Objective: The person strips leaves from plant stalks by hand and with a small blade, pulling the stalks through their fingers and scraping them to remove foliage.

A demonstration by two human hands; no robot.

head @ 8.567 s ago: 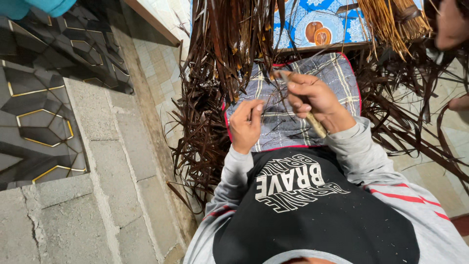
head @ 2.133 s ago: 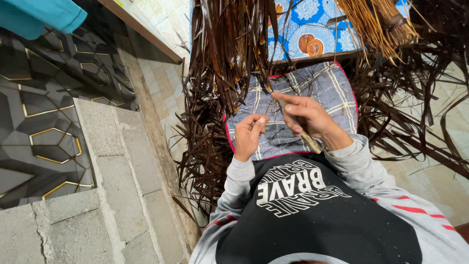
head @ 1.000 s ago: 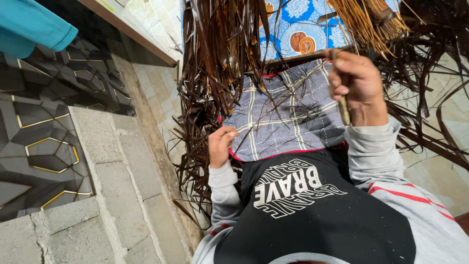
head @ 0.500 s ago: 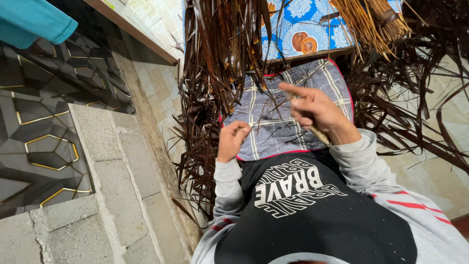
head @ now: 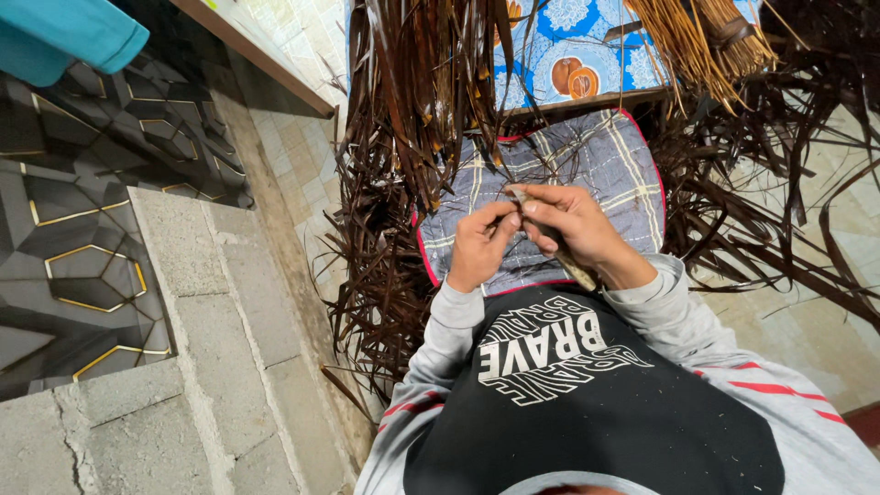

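Wooden tool [head: 576,270] in right hand [head: 573,229]; left hand [head: 477,247] pinching beside it.

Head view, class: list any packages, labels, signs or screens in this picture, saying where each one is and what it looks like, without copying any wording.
Packages, signs, screens: none in view.
Printed lettering on the shirt: on the black chest panel at the bottom centre, just below both hands; white block letters above wavy outlined ones.
Patterned cloth: top centre, behind the dark leaf strips; blue with white lace-like rounds and orange fruit pictures, no wording seen.
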